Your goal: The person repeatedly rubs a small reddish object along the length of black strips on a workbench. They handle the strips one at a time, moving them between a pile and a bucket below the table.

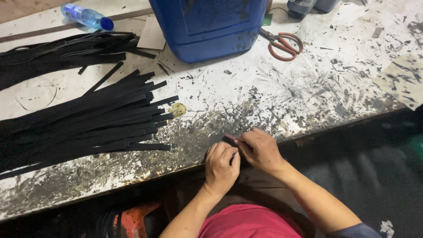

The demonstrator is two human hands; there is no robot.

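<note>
Both hands [240, 156] pinch a black strip [232, 159] between them at the table [308, 88] edge.

A small workshop, likely for strap or leather work. The worktable [308, 88] has a white top heavily stained and scratched with black marks, worn dark along its front edge. Piles of cut black strips [88, 123] lie across its left side, with a second heap [57, 55] behind. Red-handled scissors [284, 44], a large blue plastic canister [207, 26] and a water bottle [86, 16] stand at the back
</note>
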